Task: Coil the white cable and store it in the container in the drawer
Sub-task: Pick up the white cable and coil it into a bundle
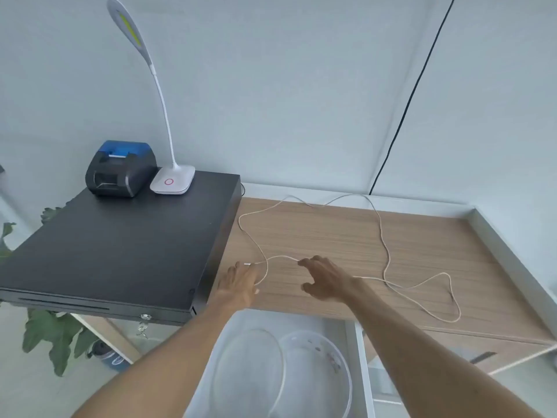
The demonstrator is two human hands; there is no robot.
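A: Where is the white cable (380,227) lying?
B: Sprawling loose over the surface (422,251), its plug end by the left hand (241,282).
A: And the hands?
B: Both are spreading wide, holding nothing; the right hand (324,280) is reaching over the strand, probably to start gathering loops.

Soft, even daylight is filling the frame, with no hard glare. The wall (271,86) is reading pale blue-grey, slightly dimmer toward the upper left. Faint shadows are lying under the hands at lower centre. The black box (120,245) at left is carrying a dull sheen on its top. The wide lens is bending straight lines: the black wire (416,86) at upper right is curving and the counter (422,242) edge is bowing. The whole picture is looking soft and compressed; the forearms at the bottom and the plant (57,336) at lower left are blurring.
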